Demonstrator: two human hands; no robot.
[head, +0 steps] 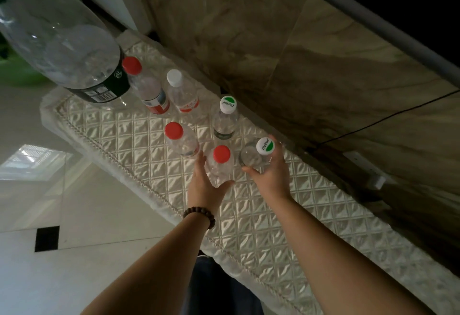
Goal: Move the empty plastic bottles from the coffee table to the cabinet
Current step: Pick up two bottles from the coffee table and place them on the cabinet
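Several empty clear plastic bottles stand on a cabinet top covered with a quilted cream cloth. My left hand grips a red-capped bottle around its body. My right hand holds a bottle with a green-and-white cap. Another red-capped bottle stands just left of my left hand. Behind are a green-and-white capped bottle, a white-capped bottle and a red-capped bottle. A large clear bottle with a dark label stands at the far left end.
A brown marbled wall runs behind the cabinet, with a thin black cable across it. Pale glossy floor tiles lie to the left. Something green sits behind the large bottle.
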